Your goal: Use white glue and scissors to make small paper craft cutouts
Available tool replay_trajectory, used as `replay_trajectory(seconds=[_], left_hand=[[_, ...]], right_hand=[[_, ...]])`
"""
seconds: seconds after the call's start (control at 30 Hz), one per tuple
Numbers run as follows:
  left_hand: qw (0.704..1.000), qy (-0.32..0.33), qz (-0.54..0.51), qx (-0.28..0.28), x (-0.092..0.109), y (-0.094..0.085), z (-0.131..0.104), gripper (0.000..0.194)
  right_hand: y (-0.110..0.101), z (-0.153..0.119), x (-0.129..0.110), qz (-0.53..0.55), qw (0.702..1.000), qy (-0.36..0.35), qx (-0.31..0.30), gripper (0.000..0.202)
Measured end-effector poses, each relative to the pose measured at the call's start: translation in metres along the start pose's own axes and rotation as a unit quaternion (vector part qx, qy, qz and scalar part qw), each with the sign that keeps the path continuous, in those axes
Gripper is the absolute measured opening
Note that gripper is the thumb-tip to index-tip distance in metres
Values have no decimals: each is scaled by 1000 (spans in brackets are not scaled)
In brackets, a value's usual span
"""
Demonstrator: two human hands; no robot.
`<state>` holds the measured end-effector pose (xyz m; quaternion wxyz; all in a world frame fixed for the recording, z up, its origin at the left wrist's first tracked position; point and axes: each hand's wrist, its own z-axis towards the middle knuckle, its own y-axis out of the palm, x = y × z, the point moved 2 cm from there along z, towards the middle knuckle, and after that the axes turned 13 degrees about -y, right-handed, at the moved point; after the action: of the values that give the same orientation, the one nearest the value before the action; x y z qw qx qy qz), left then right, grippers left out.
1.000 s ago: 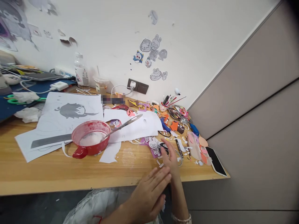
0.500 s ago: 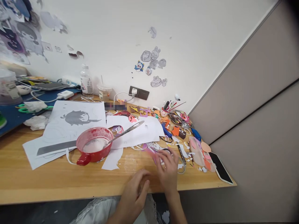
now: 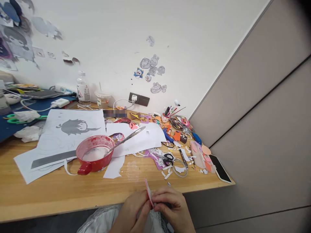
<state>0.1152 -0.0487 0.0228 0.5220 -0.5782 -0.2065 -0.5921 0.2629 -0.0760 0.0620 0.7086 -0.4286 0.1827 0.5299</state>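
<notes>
At the desk's front edge, my left hand (image 3: 136, 208) pinches a thin pink-edged piece (image 3: 149, 192) that stands on edge. My right hand (image 3: 171, 205) has its fingertips closed on the same piece from the right. Just beyond my hands, black-handled scissors (image 3: 168, 158) lie on white and purple paper scraps beside a roll of tape (image 3: 180, 167). To the left sits a red pan (image 3: 95, 152) with whitish contents and a metal utensil (image 3: 130, 137) leaning in it.
Papers, one with a grey drawing (image 3: 75, 126), lie behind the pan. A bottle (image 3: 83, 89) and lidded cup (image 3: 103, 99) stand near the wall. A pen cup (image 3: 166, 117) and phone (image 3: 220, 169) are on the right, among coloured scraps.
My right hand has come down from the scissors area to meet my left hand. Both now hold the pink-edged piece. The scissors are uncovered, and the view has shifted slightly right.
</notes>
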Motion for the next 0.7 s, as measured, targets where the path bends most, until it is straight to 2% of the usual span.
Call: replay_trajectory(seconds=[0.13,0.27,0.43,0.57,0.63,0.7], left_hand=[[1000,16,11,-7,-1,-4,-3,35],[999,15,30,-20,-3,-4,-4,31],[998,17,64,5,-2,-4,-2,29],[996,42,62,41,5,-10,3,29],[995,48,58,63,9,-13,5,29],[993,56,52,89,12,-16,4,30]], right_hand=[[4,-2,0,52,999,2,-17,10],[7,-3,-2,27,999,33,-18,7],[14,-1,-5,5,998,48,31,10],[24,1,-4,-13,998,48,41,11],[28,1,0,0,994,78,72,13],[28,0,5,38,984,119,130,15]])
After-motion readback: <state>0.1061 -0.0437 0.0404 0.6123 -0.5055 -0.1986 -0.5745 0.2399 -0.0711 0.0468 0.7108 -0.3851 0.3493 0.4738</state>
